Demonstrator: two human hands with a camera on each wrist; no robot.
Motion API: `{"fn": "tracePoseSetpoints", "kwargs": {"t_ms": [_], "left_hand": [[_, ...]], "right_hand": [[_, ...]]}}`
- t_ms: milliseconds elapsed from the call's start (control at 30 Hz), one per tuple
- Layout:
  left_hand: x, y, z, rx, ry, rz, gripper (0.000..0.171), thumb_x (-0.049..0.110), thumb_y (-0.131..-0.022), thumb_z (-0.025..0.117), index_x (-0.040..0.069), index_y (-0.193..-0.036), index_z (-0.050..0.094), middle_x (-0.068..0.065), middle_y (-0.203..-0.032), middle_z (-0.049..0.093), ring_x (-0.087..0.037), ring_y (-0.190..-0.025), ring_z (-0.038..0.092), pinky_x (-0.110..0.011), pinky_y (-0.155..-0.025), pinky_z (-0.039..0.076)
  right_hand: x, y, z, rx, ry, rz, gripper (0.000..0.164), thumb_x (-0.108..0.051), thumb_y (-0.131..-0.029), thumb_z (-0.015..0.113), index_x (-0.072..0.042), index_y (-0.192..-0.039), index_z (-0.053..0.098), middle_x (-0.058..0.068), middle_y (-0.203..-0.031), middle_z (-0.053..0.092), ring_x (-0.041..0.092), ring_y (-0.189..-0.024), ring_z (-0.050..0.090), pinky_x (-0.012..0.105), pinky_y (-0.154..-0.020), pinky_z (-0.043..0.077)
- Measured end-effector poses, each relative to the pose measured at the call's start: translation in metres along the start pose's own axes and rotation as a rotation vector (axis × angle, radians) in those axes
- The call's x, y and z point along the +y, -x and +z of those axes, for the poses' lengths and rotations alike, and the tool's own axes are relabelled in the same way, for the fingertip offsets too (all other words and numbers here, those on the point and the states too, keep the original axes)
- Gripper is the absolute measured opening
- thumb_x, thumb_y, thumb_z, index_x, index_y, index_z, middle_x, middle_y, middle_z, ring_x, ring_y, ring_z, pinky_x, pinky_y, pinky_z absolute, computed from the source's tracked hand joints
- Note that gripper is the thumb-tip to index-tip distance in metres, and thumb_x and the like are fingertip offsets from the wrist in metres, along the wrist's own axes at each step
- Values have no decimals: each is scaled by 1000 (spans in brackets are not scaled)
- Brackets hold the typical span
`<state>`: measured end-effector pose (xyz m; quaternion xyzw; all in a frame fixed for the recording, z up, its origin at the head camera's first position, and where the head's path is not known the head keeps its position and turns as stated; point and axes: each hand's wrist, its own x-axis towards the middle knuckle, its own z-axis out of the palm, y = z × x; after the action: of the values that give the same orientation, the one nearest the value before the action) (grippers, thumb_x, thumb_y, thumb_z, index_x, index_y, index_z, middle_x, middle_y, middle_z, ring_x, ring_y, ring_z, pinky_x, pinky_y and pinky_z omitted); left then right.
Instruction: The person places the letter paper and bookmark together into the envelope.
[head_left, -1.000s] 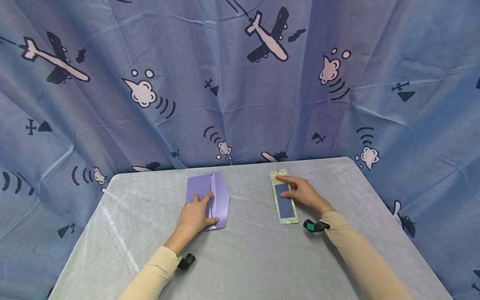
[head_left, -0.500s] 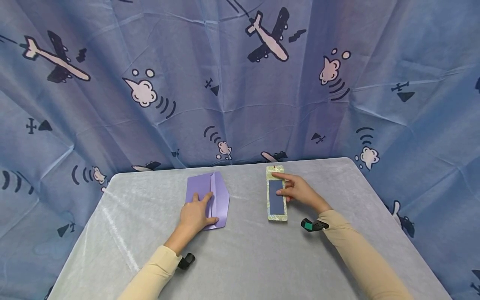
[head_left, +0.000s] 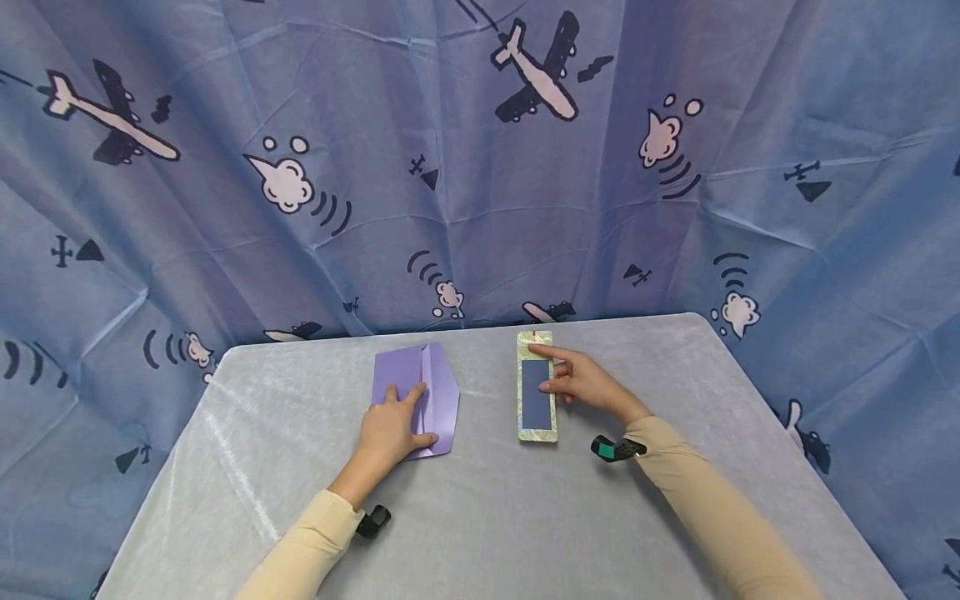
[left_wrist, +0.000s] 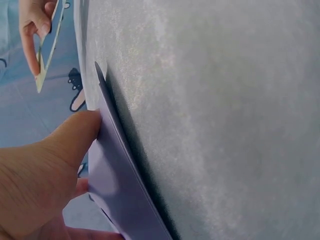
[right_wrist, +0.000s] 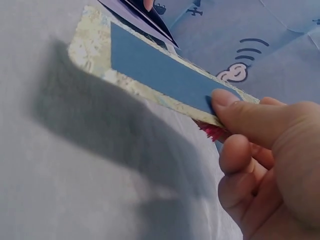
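Note:
A purple envelope (head_left: 444,396) lies near the back of the table, its pointed flap spread out to the right. My left hand (head_left: 386,432) rests on it with fingers spread; the left wrist view shows the thumb (left_wrist: 80,132) at its edge. To the right, my right hand (head_left: 588,383) pinches a bookmark (head_left: 535,408) by its right side, thumb on the face. The bookmark has a pale green patterned border and a dark blue panel. In the right wrist view it is lifted above its shadow, and a red tassel (right_wrist: 212,131) peeks out beneath.
A light grey cloth covers the table (head_left: 480,525). Behind it hangs a blue curtain (head_left: 480,150) printed with planes and clouds. A gap of cloth separates the envelope from the bookmark.
My right hand has moved left with the bookmark, bringing it closer to the envelope. The bookmark has turned from a slant to nearly straight. My left hand and the envelope stay in place.

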<state>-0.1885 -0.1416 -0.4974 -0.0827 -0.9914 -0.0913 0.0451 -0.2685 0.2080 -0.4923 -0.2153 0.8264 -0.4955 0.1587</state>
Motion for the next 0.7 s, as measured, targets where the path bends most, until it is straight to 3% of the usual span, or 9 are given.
{"fn": "tracePoseSetpoints", "kwargs": {"t_ms": [700], "left_hand": [[0,0,0,8,-1,1,91,55,-62,88,20,-141,55,-34,-127,56,-42,-70,66,-51,-64,55]], "right_hand": [[-5,-30,35,-26,26,-65,67,-12,-91,70,-19,-151,41,-2,-58,47,7,-44,36,23,-45,33]]}}
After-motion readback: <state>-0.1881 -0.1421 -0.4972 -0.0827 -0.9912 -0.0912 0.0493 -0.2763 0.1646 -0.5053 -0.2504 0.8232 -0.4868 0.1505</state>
